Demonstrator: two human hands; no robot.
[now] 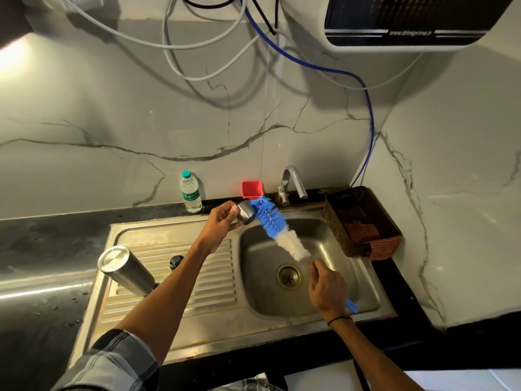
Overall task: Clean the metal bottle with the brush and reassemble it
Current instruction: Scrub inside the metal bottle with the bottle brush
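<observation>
**Bottle cap under the brush, body parked on the drainboard**

Head view. Left hand [222, 217]: fingers curled round a small steel cap [246, 211], held above the sink [363, 280]. Right hand [327, 289]: pinches the wire stem of the brush [275, 224], its blue bristle tip touching the cap. Metal bottle [125, 270]: lies tilted, base up, on the drainboard [208, 280], well apart from both hands; a small black piece [176, 261] sits just beside it.

Handling, as judged: bottle rigid, smooth, probably slippery when wet; take it round mid-body. Cap light; hold by the rim. Brush bristles soft, stem springy; grip low on the stem.
</observation>
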